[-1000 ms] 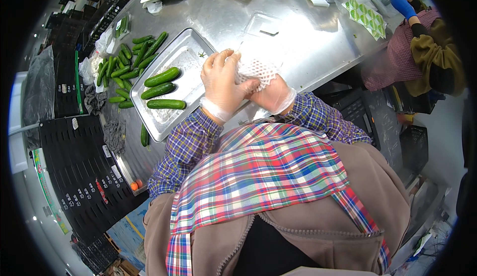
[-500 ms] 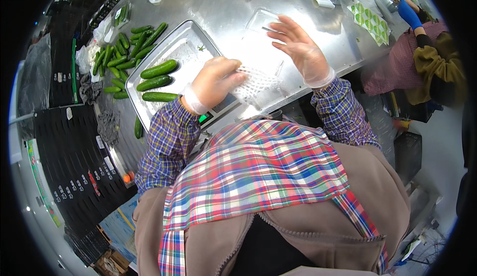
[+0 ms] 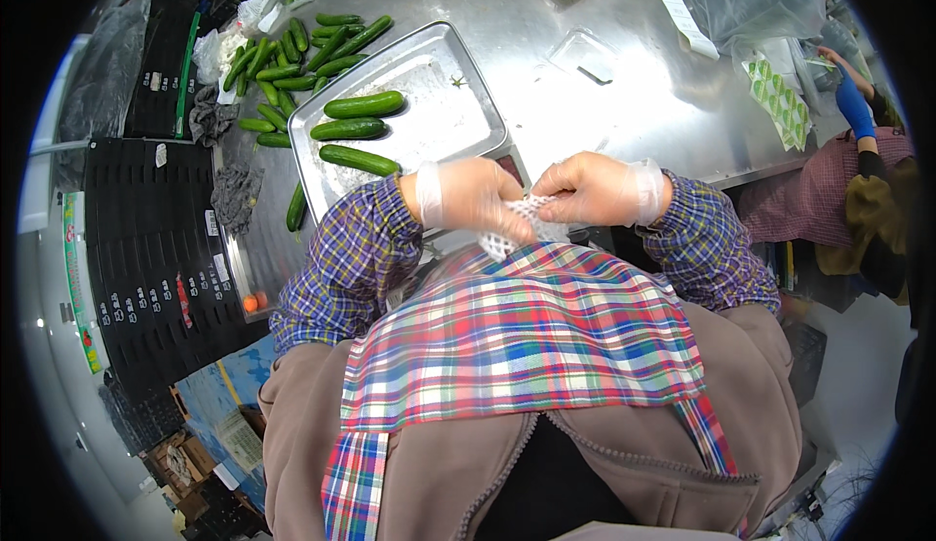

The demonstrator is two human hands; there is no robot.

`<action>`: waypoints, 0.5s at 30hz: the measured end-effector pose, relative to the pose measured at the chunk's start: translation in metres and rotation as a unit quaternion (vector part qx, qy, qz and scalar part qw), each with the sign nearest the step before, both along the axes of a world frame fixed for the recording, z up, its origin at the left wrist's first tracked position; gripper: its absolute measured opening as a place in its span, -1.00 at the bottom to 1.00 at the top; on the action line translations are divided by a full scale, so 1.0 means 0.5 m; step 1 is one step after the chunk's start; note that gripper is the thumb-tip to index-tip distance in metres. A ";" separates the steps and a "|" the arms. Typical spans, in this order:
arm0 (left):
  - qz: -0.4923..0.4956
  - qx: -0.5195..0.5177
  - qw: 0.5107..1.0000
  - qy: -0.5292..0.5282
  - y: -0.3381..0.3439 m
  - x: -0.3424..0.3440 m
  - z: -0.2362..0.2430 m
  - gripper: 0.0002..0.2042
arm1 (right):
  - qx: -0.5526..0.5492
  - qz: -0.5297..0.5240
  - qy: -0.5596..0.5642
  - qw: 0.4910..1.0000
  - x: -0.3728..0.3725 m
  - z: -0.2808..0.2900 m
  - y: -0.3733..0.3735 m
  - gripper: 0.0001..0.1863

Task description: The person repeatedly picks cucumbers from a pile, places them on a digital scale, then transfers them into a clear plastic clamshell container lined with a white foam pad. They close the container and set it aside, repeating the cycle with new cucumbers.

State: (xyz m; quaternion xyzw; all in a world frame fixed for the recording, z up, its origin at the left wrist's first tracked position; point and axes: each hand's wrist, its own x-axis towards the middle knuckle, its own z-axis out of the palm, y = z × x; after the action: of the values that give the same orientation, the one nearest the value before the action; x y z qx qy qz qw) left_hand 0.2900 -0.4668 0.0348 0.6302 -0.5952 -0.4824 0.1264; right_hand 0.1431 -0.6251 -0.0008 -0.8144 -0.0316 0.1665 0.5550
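Note:
Close in front of my apron, a white foam net sleeve (image 3: 534, 221) is stretched between my hands, both in clear gloves. My left hand (image 3: 470, 196) is closed on its left side. On its right side, the fingers of my right hand (image 3: 593, 190) pinch the netting. A metal tray (image 3: 444, 117) lies beyond my left hand, tilted to my view. In it rest a cucumber (image 3: 365, 104) and two more below, plus a small green scrap. My hands hide part of the netting.
Left of the tray lies a heap of cucumbers (image 3: 283, 73). A clear plastic tray (image 3: 583, 56) sits on the steel table (image 3: 643, 102) beyond my right hand. Farther right are a paper strip (image 3: 682, 17), a green-patterned label sheet (image 3: 778, 102) and a co-worker's blue-gloved hand (image 3: 854, 102).
My right hand has come down and left from above the table to take hold of the net sleeve. My left hand has brought it nearer my apron. The view has shifted.

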 end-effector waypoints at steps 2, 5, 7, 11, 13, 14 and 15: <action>0.005 0.031 0.997 0.074 0.000 0.002 0.002 -0.59 | 0.036 0.003 -0.045 0.998 -0.004 0.010 -0.001 -0.80; 0.034 -0.002 0.977 0.210 0.001 0.005 0.007 -0.64 | 0.136 -0.015 -0.076 0.988 -0.005 0.030 -0.001 -0.85; 0.049 -0.052 0.927 0.368 -0.002 0.005 0.015 -0.68 | 0.261 -0.040 -0.087 0.961 -0.011 0.047 -0.014 -0.88; 0.020 -0.072 0.879 0.471 -0.017 -0.011 0.030 -0.69 | 0.438 0.037 -0.166 0.883 -0.002 0.049 -0.009 -0.87; 0.046 -0.158 0.780 0.604 -0.030 -0.032 0.023 -0.64 | 0.663 0.137 -0.217 0.703 0.018 0.030 -0.003 -0.87; 0.057 -0.211 0.708 0.672 -0.037 -0.039 0.017 -0.61 | 0.682 0.093 -0.235 0.686 0.022 0.019 -0.002 -0.89; 0.049 -0.208 0.708 0.673 -0.044 -0.034 0.014 -0.55 | 0.705 0.044 -0.250 0.662 0.021 0.007 -0.002 -0.91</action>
State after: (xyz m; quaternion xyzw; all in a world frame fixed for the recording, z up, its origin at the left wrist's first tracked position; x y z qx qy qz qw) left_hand 0.2728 -0.4886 0.0416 0.1245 -0.4061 -0.6357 0.6445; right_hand 0.1537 -0.6259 0.0026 -0.1877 -0.3128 -0.0913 0.9266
